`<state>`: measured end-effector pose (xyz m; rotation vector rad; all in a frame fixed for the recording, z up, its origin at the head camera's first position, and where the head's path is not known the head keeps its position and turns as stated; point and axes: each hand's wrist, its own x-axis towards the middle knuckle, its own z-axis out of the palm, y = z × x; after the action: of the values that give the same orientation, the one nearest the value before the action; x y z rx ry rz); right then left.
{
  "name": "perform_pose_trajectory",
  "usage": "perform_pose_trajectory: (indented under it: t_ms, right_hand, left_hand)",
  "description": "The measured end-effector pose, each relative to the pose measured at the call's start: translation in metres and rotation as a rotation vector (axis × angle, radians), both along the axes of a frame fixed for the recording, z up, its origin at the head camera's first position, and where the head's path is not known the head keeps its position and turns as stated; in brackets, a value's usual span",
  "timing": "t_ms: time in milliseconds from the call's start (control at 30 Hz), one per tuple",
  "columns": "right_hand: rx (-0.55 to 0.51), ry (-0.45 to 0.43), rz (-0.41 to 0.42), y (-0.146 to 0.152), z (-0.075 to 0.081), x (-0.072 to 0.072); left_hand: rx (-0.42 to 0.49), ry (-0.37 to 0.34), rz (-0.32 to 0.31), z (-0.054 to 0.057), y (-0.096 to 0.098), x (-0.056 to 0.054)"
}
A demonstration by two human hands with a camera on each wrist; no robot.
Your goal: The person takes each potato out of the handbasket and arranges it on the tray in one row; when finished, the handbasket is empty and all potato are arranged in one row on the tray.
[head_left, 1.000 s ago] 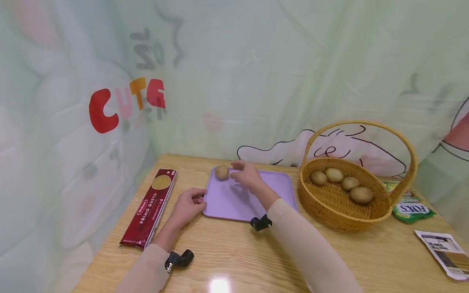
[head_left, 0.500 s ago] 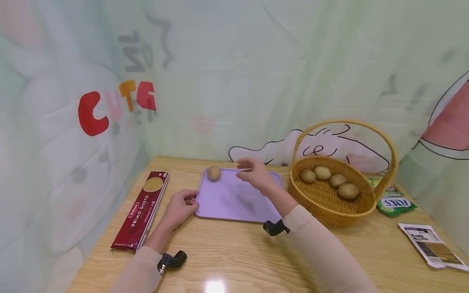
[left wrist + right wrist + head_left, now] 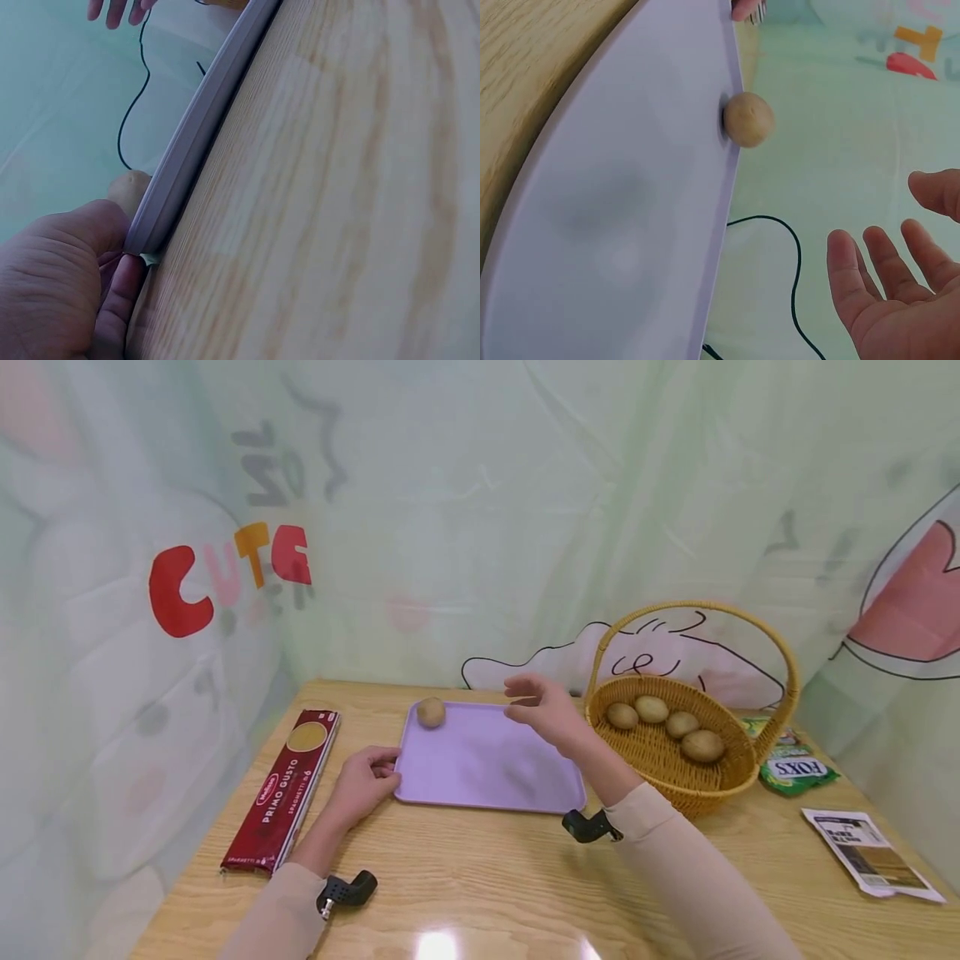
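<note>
A lilac tray (image 3: 487, 760) lies on the wooden table with one potato (image 3: 431, 712) at its far left corner. My left hand (image 3: 365, 783) is at the tray's left edge; in the left wrist view its thumb and a finger (image 3: 124, 281) pinch the rim near the corner. Above the tray's far right part hovers my right hand (image 3: 551, 714), holding nothing, fingers spread and loosely bent in the right wrist view. To its right stands a wicker basket (image 3: 652, 768) with a tall handle and several potatoes (image 3: 702, 746) inside.
A red spaghetti pack (image 3: 281, 793) lies left of my left hand. Behind the basket's right side is a green packet (image 3: 797, 770); a white and brown packet (image 3: 870, 853) lies near the table's right edge. A printed curtain (image 3: 420, 527) hangs behind the table.
My right hand has moved right and up, away from the potato on the tray, toward the basket. The left hand stays at the tray's edge. The head view has turned slightly right.
</note>
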<state>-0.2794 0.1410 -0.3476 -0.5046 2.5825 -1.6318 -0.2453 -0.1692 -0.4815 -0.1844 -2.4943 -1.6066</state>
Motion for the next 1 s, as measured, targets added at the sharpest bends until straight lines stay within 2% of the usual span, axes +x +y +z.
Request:
perform_pose_trajectory:
  t_ms: [300,533,800,1000]
  right_hand:
    - [0.051,0.021,-0.047,0.027,0.011,0.003]
    - [0.06,-0.024,-0.12,0.058,0.024,0.003]
    - [0.111,-0.011,-0.188,0.095,0.036,-0.003]
    - [0.107,-0.034,-0.21,0.121,0.034,-0.011]
  left_hand:
    - [-0.009,-0.016,0.001,0.0,0.002,0.001]
    - [-0.008,-0.015,-0.002,0.001,0.002,0.0]
    - [0.001,-0.022,-0.011,0.003,0.0,0.0]
    - [-0.001,-0.014,-0.018,0.003,-0.001,0.002]
